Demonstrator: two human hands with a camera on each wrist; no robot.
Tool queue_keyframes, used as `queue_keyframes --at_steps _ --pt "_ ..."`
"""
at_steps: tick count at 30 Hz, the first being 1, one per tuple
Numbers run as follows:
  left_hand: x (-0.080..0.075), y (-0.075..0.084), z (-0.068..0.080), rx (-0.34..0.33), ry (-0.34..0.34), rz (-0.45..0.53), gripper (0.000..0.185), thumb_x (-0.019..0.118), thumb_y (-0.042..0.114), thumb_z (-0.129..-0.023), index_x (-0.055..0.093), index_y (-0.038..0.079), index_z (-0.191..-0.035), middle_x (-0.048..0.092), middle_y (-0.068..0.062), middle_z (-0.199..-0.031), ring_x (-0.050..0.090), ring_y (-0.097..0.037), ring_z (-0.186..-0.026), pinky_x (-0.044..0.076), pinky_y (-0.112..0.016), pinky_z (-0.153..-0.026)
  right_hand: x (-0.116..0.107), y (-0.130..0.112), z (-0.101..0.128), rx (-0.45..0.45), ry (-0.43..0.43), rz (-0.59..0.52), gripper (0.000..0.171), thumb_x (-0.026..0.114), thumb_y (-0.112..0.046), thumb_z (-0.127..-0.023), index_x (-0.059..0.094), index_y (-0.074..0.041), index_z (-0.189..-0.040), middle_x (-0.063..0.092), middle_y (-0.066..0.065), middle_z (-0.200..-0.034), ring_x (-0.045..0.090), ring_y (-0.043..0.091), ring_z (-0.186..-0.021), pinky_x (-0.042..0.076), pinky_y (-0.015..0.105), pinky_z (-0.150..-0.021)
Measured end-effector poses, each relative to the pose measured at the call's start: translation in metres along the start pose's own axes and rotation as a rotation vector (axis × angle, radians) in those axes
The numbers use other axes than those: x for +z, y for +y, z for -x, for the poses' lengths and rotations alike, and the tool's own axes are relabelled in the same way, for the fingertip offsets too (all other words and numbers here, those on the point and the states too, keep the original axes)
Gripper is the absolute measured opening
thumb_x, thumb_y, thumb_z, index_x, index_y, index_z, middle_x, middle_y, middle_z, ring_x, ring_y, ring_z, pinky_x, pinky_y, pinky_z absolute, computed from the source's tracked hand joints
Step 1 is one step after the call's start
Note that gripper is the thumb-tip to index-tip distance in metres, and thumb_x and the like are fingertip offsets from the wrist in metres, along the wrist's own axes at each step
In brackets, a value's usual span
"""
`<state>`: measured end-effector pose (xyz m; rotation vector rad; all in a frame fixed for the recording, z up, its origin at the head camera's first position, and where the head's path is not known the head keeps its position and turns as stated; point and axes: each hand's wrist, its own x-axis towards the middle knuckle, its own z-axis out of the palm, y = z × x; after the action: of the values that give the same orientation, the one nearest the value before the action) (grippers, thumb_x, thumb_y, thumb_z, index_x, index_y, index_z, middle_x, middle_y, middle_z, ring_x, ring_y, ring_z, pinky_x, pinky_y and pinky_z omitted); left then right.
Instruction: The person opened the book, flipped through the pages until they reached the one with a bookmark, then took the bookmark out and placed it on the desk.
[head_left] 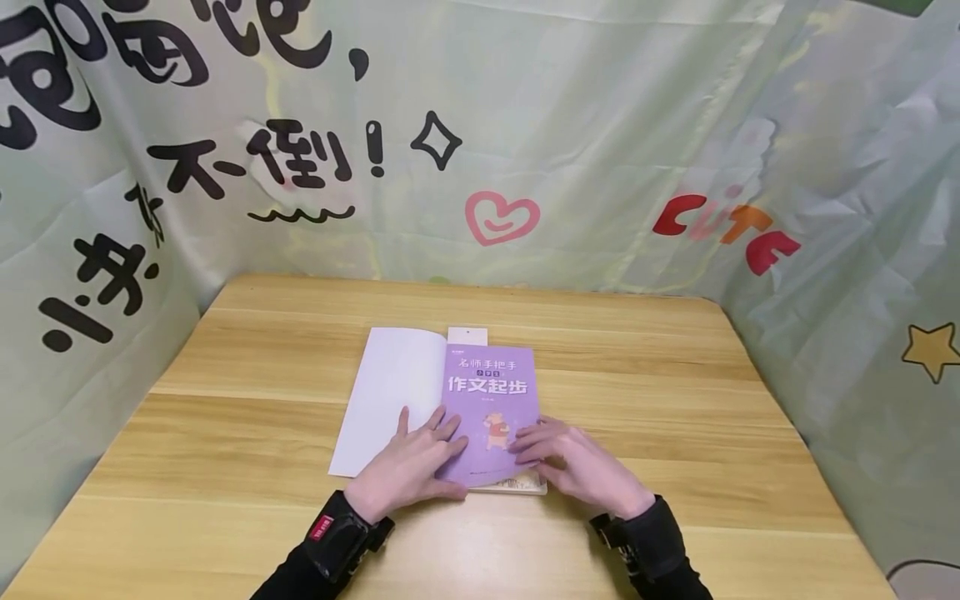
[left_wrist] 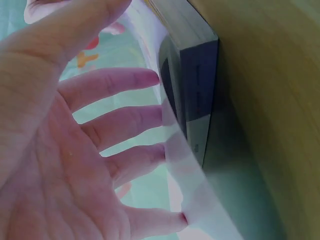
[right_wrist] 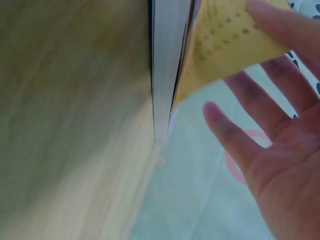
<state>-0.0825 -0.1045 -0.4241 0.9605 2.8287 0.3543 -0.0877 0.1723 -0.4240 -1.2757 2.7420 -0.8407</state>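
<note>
An open book lies on the table, its white left side [head_left: 393, 383] spread flat. On the right is a purple page [head_left: 491, 375] with white Chinese lettering and a small cartoon bear. My left hand [head_left: 412, 462] rests with spread fingers across the fold, fingertips on the paper; the left wrist view shows the spine [left_wrist: 197, 90] below them. At the purple page's lower right edge, my right hand [head_left: 577, 462] pinches the lifted leaf, fingers over it and thumb beneath. Its yellowish underside [right_wrist: 225, 45] shows in the right wrist view, above the page block [right_wrist: 167, 70].
A white tab [head_left: 467, 336] with a small hole pokes out past the book's top edge. The wooden table [head_left: 637, 375] extends around the book. Printed cloth [head_left: 600, 125] hangs along the back and both sides.
</note>
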Motion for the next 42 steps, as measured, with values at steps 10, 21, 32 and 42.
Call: queue_keyframes --at_steps 10,21,32,42 --pt "0.003 0.005 0.002 -0.007 0.049 -0.05 0.073 0.079 0.055 -0.078 0.066 0.008 -0.132 0.057 -0.021 -0.145 0.045 -0.045 -0.142 0.024 -0.083 -0.11 0.007 0.001 -0.002 -0.058 0.272 0.068 0.028 0.084 0.003 -0.069 0.078 -0.013 -0.091 0.072 -0.003 -0.101 0.062 0.015 -0.102 0.057 0.037 -0.091" --pt "0.001 0.009 -0.004 0.001 0.105 -0.085 0.062 0.076 0.051 -0.084 0.068 0.008 -0.128 0.062 -0.016 -0.14 0.05 -0.042 -0.139 0.026 -0.081 -0.11 0.011 0.009 -0.008 -0.026 0.477 0.137 0.03 0.086 0.008 -0.065 0.078 -0.008 -0.09 0.062 -0.002 -0.093 0.057 0.012 -0.09 0.055 0.025 -0.077" --pt "-0.001 0.008 -0.008 0.012 0.109 -0.114 0.057 0.074 0.051 -0.085 0.07 0.012 -0.126 0.065 -0.011 -0.138 0.053 -0.039 -0.137 0.029 -0.081 -0.109 0.018 0.008 -0.016 0.01 0.575 0.038 0.033 0.085 0.005 -0.071 0.075 0.001 -0.102 0.076 0.009 -0.095 0.074 0.022 -0.086 0.056 0.013 -0.087" --pt "-0.013 -0.001 -0.005 0.009 0.068 0.042 0.062 0.072 0.048 -0.088 0.062 0.009 -0.136 0.06 -0.015 -0.143 0.048 -0.044 -0.14 0.025 -0.075 -0.116 0.028 -0.002 -0.019 0.169 0.558 -0.261 0.063 0.074 0.016 -0.077 0.054 0.01 -0.136 0.073 0.026 -0.111 0.074 0.037 -0.095 0.063 0.042 -0.084"
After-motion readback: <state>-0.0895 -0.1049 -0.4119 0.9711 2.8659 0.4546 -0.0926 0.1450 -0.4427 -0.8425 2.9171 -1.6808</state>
